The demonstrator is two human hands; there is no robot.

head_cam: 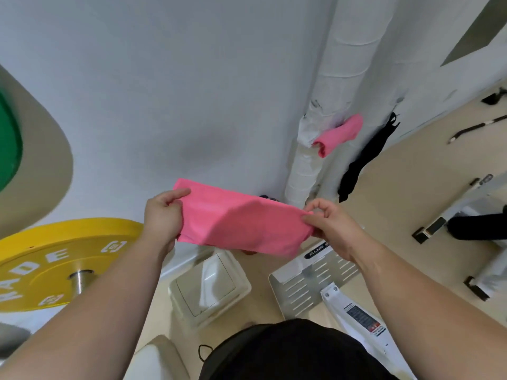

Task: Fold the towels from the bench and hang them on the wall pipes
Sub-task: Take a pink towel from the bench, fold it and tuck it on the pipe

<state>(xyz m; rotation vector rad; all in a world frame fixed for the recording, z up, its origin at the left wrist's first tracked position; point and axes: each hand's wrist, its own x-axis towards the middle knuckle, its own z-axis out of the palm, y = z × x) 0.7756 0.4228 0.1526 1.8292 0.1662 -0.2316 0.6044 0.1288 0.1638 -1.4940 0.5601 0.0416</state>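
Note:
A pink towel (241, 220) is stretched flat in the air in front of me, folded into a wide band. My left hand (162, 215) grips its left end, thumb on top. My right hand (329, 220) pinches its right end between thumb and fingers. Beyond it, a white wrapped wall pipe (337, 86) runs up the corner. A second pink towel (338, 134) hangs folded over a short pipe stub there. A black cloth (365, 157) hangs to its right.
A yellow weight plate (49, 259) on a bar sticks out at the left, with a green plate (8, 144) above it. On the beige floor below stand a white lidded bin (208, 286) and a white slotted machine base (315, 281). White equipment frames (466, 215) stand at the right.

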